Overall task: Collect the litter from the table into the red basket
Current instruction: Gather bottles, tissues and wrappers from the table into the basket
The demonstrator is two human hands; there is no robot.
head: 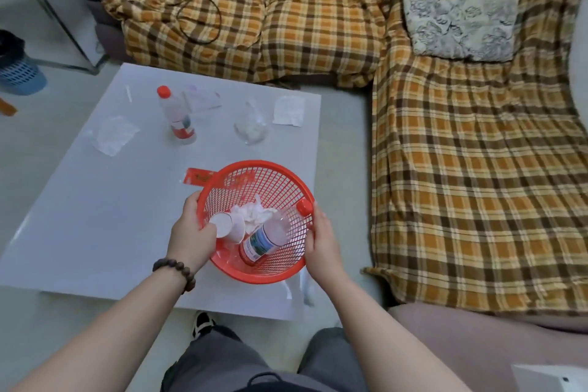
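Red basket: red mesh plastic basket point(254, 219) sits near the front edge of the pale grey counter point(95, 216), tipped a little toward the person, held from both sides.
Left grip: left hand point(191, 232), beaded bracelet point(176, 270) on the wrist, is closed over the basket rim at 9 o'clock, fingers curled inside the mesh.
Right grip: right hand point(319, 242) is pressed against the outer wall at 3 o'clock, fingers wrapped on the rim beside a red bottle cap point(304, 207).
Inside the basket: a clear plastic bottle point(267, 239) lies slanted, its cap resting at the rim; a white paper cup point(227, 226) lies on its side at the basket's 9 o'clock; crumpled white tissue point(254, 216) sits between them.
Still on the counter: an upright bottle with a red cap point(176, 118) at the basket's 11 o'clock; a clear plastic cup holding tissue point(253, 127) at 12 o'clock; a flat white paper point(288, 111) just right of that cup; a clear wrapper point(114, 135) at 10 o'clock; a red packet point(199, 176) touching the basket's far-left rim.
Around: a plaid-covered sofa point(461, 169) stands beyond and to the right of the counter.
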